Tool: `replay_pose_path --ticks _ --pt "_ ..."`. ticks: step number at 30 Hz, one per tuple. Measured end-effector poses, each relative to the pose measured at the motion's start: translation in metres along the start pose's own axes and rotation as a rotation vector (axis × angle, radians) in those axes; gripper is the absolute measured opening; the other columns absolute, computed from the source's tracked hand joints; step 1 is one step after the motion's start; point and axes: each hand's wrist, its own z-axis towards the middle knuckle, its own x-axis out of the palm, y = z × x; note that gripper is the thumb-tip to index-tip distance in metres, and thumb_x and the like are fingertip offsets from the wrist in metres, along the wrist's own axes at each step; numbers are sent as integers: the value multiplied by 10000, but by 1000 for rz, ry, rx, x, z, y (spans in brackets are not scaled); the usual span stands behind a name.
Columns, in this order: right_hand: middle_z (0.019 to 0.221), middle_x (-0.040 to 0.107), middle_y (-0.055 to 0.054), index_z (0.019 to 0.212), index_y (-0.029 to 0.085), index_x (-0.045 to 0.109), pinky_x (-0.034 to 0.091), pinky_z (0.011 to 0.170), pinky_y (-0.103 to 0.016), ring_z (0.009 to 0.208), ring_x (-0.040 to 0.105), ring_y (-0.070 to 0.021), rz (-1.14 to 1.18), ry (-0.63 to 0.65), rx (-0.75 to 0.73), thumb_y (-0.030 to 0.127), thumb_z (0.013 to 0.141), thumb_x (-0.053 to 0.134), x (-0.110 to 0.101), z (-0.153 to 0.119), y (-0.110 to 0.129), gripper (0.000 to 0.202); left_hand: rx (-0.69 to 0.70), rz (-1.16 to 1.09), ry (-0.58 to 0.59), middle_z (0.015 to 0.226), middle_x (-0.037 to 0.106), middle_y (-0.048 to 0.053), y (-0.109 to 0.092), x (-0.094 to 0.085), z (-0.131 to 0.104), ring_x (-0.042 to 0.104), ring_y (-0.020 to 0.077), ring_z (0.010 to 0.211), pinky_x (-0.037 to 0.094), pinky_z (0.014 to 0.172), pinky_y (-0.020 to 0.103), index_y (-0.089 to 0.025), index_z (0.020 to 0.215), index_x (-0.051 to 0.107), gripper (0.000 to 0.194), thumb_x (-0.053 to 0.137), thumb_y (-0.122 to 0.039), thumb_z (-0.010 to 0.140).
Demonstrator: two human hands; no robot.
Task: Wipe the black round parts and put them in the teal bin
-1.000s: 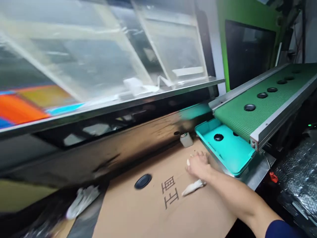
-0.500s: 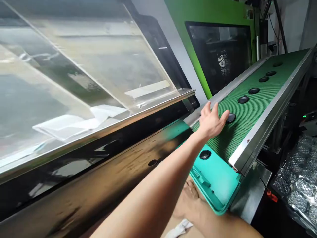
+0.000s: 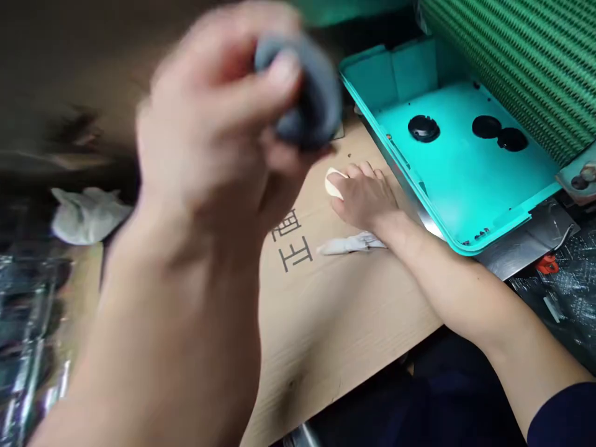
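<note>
Close to the camera and blurred by motion, my left hand (image 3: 200,118) grips a round dark plastic part (image 3: 321,93) with a raised rim, its thumb across it. Lower and to the right, my right hand (image 3: 367,195) rests over the cardboard surface (image 3: 335,310), fingers curled around a small cream-coloured piece (image 3: 333,184) whose kind I cannot make out. A crumpled white cloth strip (image 3: 349,243) lies beside that wrist. In the teal tray (image 3: 493,198) to the right sit a round black part (image 3: 423,128) and two more black parts (image 3: 487,127), touching each other.
The green conveyor belt (image 3: 526,56) slopes down to the tray at upper right. An orange-handled tool (image 3: 547,264) lies near a metal plate and clear plastic packaging (image 3: 568,310). At left are a white cloth (image 3: 88,214) and more shiny clear packaging (image 3: 28,323).
My left hand has come back from over the conveyor, where it was open, and now holds a round dark part. The view has swung down to the cardboard. More black parts show in the tray.
</note>
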Motion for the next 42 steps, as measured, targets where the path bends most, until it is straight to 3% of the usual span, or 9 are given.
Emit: replay_pose_path --ticks 3,5,7,10,15,20,25,39,42 --pt "1192 620 -103 1092 196 660 418 1004 -467 1179 469 -293 12 19 -10 300 963 566 -5 1 -3 190 -50 -130 -88 644 615 -67 72 -92 -4 546 73 546 489 510 197 -196 1003 701 201 731 -136 815" --pt "1172 627 -106 1099 194 669 411 1010 -451 1159 476 -287 36 -8 -35 308 968 562 -11 0 0 205 -133 -233 -158 686 650 -41 105 -125 -2 556 82 566 465 482 187 -187 970 703 246 786 -132 746" --pt "1166 636 -112 1131 179 674 405 1026 -433 1133 494 -277 92 -86 -82 315 963 574 -17 -2 10 238 -169 -331 -117 723 677 -16 123 -137 -1 559 68 576 420 464 158 -142 864 700 234 836 -130 673" --pt "1238 622 -112 1202 166 661 421 1030 -392 1122 516 -250 242 -235 -226 326 967 571 -21 -10 33 298 -145 -458 -4 749 693 9 129 -133 2 589 73 601 431 508 157 -121 820 701 243 861 -182 647" --pt "1222 631 -104 1222 187 670 495 938 -383 1065 531 -251 276 -194 -420 322 948 605 -10 -36 68 312 -216 -777 -40 703 658 2 122 -130 3 609 91 599 503 598 194 -131 783 666 154 749 -259 804" --pt "1343 554 -154 1300 173 640 506 936 -417 1098 505 -273 127 -200 -447 297 987 526 0 -38 87 355 -324 -941 169 874 722 115 115 -132 -7 712 223 893 571 839 312 -107 922 702 475 511 -541 949" --pt "1272 592 -159 1262 177 668 506 900 -423 1049 512 -281 21 -283 -298 320 1004 483 5 -26 93 349 -334 -1016 96 1054 736 133 118 -129 -6 686 218 1068 518 1012 337 -114 1036 700 370 403 -334 1014" --pt "1216 622 -148 1240 202 659 497 853 -416 986 525 -272 -71 -230 -261 277 998 453 11 -34 87 326 -349 -963 136 1028 743 151 126 -134 2 700 245 1040 547 982 417 -112 945 685 385 379 -332 1024" --pt "1258 608 -150 1271 201 634 487 897 -433 1025 529 -280 -81 -176 -357 266 989 463 9 -33 86 337 -384 -953 176 1036 742 159 127 -135 1 708 250 1024 563 954 411 -117 933 682 386 389 -353 1020"
